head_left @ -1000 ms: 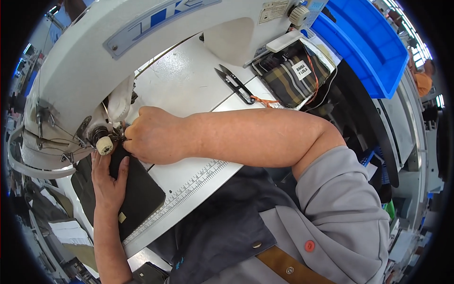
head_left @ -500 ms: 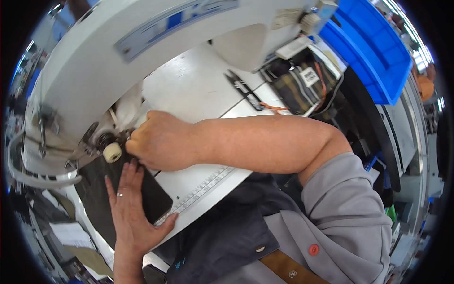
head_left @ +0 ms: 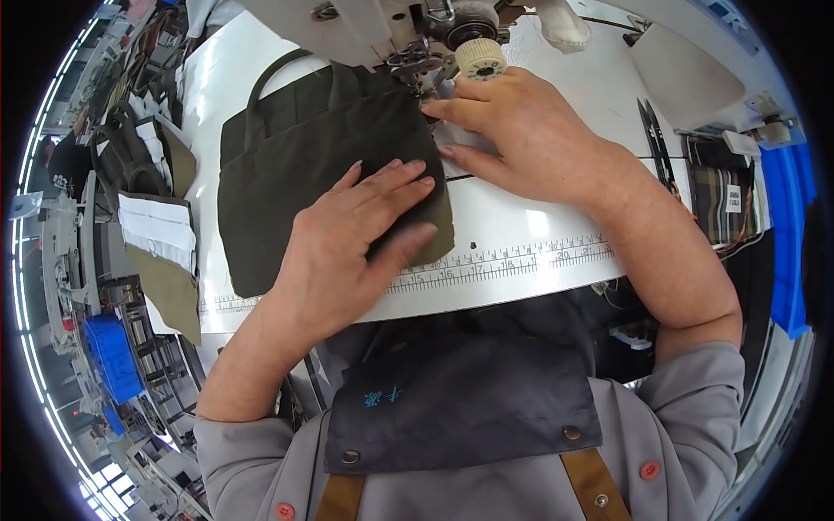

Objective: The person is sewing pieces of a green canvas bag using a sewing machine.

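Note:
A dark green cloth bag piece [head_left: 261, 200] with a looped handle lies on the white sewing machine table, its upper right edge under the needle and presser foot area [head_left: 419, 82]. My left hand [head_left: 339, 239] rests on the cloth near its right side, fingers stretched out. At the right edge of the cloth, beside the presser foot, is my right hand [head_left: 526, 135]; its index finger points at the foot and the thumb is apart from it. Just above this hand sits the machine's cream dial [head_left: 480, 59]. Whether the right fingertips touch the cloth I cannot tell.
A printed ruler strip [head_left: 521, 260] runs along the table's near edge. Black thread snips [head_left: 656, 143] lie at the right, beside a box with plaid cloth [head_left: 714, 195]. A blue bin [head_left: 786, 243] stands farther right. More green and white cloth pieces [head_left: 156, 230] hang at the left.
The view has swung left, so the whole bag piece and both arms now show. My right hand has opened from a curled shape beside the dial; my left hand still lies on the cloth.

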